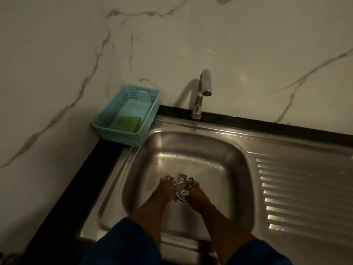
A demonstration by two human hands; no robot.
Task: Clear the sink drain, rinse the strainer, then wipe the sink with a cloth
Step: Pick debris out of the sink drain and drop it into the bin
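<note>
Head view, dim light. Both hands reach into the stainless-steel sink (236,169) and meet at the drain on the basin floor. The round perforated strainer (183,190) sits between them, tilted up so its face shows, apparently just above or at the drain opening; whether it is fully lifted clear cannot be told. The left hand (166,188) curls against the strainer's left edge and the right hand (196,195) closes on its right edge, so the strainer appears pinched between both. Small green scraps (195,182), probably food debris, lie just beyond the right hand's fingertips, beside a bit of pale residue. The faucet (202,90) stands at the back rim with no stream visible. A turquoise perforated basket (107,119) rests on the counter corner, holding a green scouring pad (127,124); no cloth is identifiable. Judged stage: clearing the drain, rinsing not yet begun. Risks: the wet metal rim could slip from the fingers and drop, knocking debris into the open drain; loose scraps beside the opening could wash down once water runs; poor light may leave residue unnoticed
</note>
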